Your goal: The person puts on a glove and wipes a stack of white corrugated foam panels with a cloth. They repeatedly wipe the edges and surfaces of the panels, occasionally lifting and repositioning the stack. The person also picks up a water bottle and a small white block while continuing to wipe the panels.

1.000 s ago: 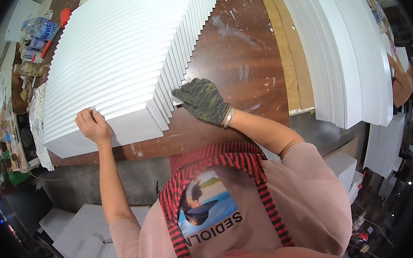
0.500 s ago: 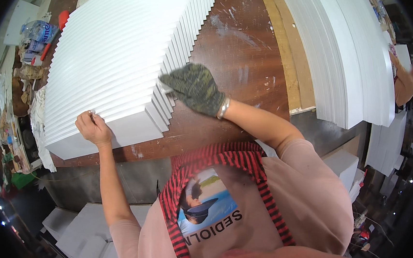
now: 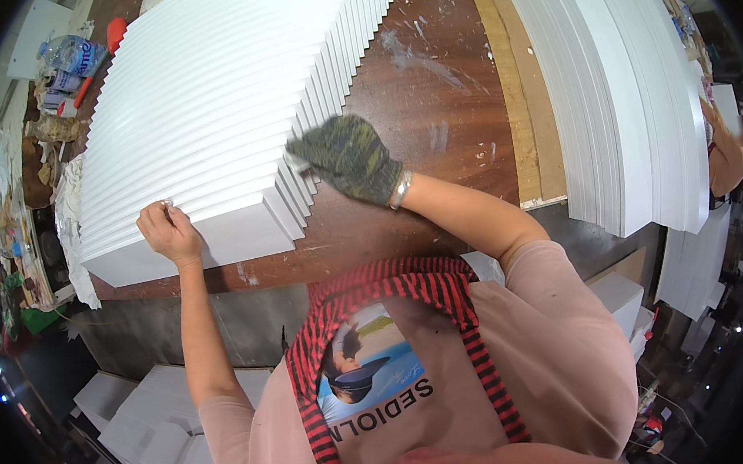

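Note:
A staggered row of white boards [image 3: 204, 97] lies overlapped like steps, its stepped edges facing right. My bare left hand [image 3: 169, 232] is closed, fingers curled, against the near edge of the front board; whether it pinches anything is hidden. My right hand [image 3: 350, 159], in a dark green camouflage-patterned glove, is closed at the stepped right edge of the row. A small pale grey piece [image 3: 299, 163] shows beneath its fingertips, too little of it to name.
Under the boards is a brown wooden tabletop [image 3: 433, 122] with white smears. Tall stacks of white sheets [image 3: 623, 99] stand at the right. At the left are a plastic bottle [image 3: 71, 57] and a red-handled tool [image 3: 114, 34]. White boxes [image 3: 155, 423] sit below the table.
Both hands stay in nearly the same places. My gloved right hand has shifted only very slightly along the stepped edge. The boards have not visibly moved.

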Demonstrator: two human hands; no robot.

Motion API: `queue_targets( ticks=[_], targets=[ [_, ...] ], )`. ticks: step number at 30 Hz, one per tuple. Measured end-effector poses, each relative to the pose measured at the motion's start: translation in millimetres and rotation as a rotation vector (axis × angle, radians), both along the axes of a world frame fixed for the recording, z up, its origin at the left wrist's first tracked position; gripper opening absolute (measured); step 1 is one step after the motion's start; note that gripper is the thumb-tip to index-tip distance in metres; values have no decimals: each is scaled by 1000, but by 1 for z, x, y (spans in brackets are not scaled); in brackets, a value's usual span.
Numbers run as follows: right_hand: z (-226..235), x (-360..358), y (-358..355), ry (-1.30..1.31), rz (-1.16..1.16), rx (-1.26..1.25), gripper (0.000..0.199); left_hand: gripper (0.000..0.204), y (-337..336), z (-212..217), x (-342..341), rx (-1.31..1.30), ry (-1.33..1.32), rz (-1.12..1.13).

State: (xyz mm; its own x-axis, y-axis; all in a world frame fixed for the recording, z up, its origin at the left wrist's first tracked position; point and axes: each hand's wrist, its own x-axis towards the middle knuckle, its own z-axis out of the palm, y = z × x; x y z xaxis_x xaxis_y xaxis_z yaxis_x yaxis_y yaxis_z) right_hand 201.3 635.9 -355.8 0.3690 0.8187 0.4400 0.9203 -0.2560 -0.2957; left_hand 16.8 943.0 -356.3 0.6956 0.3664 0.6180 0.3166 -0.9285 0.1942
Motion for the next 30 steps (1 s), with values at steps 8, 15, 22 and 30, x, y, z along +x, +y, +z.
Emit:
queue_targets(
  ticks=[8,15,22,30],
  targets=[
    [0,-1,-7,23,-92,113,33,9,1,-1,-2,-10,5,8],
    [-7,-14,-21,267,-11,-61,39,10,0,0,-1,7,-2,12],
    [4,-27,-20,1518,75,524,32,9,-4,4,2,12,-54,10],
    [48,-52,0,2162,312,731,38,8,-1,4,0,3,-78,10]
  ],
)
